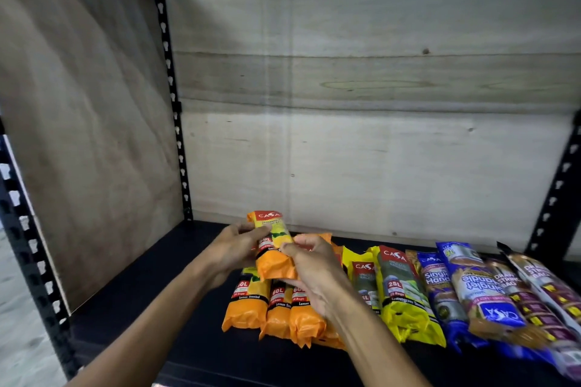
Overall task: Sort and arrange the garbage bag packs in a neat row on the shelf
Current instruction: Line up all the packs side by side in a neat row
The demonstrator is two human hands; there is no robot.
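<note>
I hold one orange garbage bag pack (273,248) up above the shelf, my left hand (234,245) gripping its left side and my right hand (309,261) its right side. Below it, three orange packs (273,308) lie side by side on the black shelf (157,308). To their right lie yellow packs (399,295), then blue packs (465,289), then dark brown drawstring packs (540,295), forming a row running to the right edge.
A plywood back wall (377,135) and plywood left panel (78,119) enclose the shelf. Black perforated uprights (171,82) stand at the corners. The left part of the shelf board is bare. A pale floor (15,324) shows at far left.
</note>
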